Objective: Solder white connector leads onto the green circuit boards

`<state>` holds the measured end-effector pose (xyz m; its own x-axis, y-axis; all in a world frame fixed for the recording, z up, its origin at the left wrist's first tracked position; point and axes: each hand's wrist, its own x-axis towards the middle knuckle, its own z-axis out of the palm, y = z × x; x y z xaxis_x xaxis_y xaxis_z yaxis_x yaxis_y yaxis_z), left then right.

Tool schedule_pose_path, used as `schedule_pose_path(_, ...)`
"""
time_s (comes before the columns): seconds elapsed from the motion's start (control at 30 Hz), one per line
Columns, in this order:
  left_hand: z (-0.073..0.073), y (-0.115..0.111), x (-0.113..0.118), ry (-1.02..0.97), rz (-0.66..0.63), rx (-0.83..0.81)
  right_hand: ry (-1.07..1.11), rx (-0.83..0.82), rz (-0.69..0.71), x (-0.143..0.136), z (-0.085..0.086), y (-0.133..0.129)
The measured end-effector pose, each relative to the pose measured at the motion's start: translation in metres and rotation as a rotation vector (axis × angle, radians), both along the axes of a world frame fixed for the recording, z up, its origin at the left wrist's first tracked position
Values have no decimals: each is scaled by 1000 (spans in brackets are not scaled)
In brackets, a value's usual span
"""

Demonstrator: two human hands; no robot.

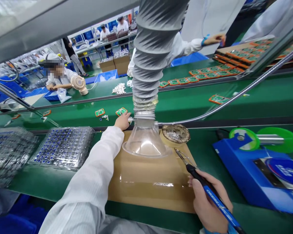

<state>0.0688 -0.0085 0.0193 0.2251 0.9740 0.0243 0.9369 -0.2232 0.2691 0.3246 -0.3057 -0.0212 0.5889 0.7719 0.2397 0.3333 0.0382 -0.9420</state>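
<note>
My left hand (122, 121) reaches over the front edge of the green belt. Its fingertips are at a small orange-edged circuit board (121, 111), with a small white part (130, 120) close beside them. The fingers are mostly turned away from view, so their grip is unclear. My right hand (211, 198) is closed around a blue and black soldering iron (216, 199). The iron's tip, with a thin metal guide alongside, points up and left over the brown work mat (151, 185). Just beyond the tip sits a round pot (175, 134) of silvery bits.
A clear fume hood (147, 139) on a grey hose (148, 55) hangs over the mat. Stacked clear trays (63, 146) stand left; a blue solder-wire feeder (249, 175) stands right. More circuit boards (183, 80) line the far side, where co-workers sit near a small fan (78, 84).
</note>
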Motion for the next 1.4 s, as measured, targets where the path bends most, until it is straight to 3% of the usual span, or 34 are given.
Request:
schedule_pose_path(0.1, 3, 7, -2, 13, 43, -28, 4, 7, 18, 2, -1, 0)
schedule_pose_path(0.17, 5, -1, -8, 20, 69, -30, -11, 12, 30, 3, -3, -1)
schedule_pose_path(0.3, 10, -57, -32, -1, 56, 29, -47, 20, 37, 4, -5, -2)
schedule_pose_path(0.43, 8, -142, -60, -90, -197, 33, -65, 10, 46, 4, -4, -1)
schedule_pose_path(0.57, -5, -204, -60, -119, -516, -43, -151, 63, -28, 0, 4, 1)
schedule_pose_path(0.7, -14, -226, -45, -108, -711, -61, -188, -3, 41, -12, 13, 0)
schedule_pose_path(0.83, -8, -237, -57, -25, -766, 1, -255, -76, 313, -29, 1, 5)
schedule_pose_path(0.9, 1, -246, -74, 9, -689, 44, -317, -52, 508, -38, -12, 14)
schedule_pose_path(0.97, 14, -254, -98, 0, -525, 111, -390, -25, 635, -46, -24, 27)
schedule_pose_path(1.07, 39, -252, -147, -4, -160, 238, -487, -11, 648, -54, -34, 40)
schedule_pose_path(1.17, 62, -229, -204, 136, 298, 301, -549, 10, 607, -55, -34, 41)
schedule_pose_path(1.23, 72, -210, -239, 273, 563, 246, -568, 45, 584, -53, -32, 37)
schedule_pose_path(1.3, 76, -194, -265, 350, 665, 171, -574, 66, 598, -52, -30, 31)
schedule_pose_path(1.4, 76, -178, -285, 379, 655, 109, -560, 30, 657, -52, -31, 24)
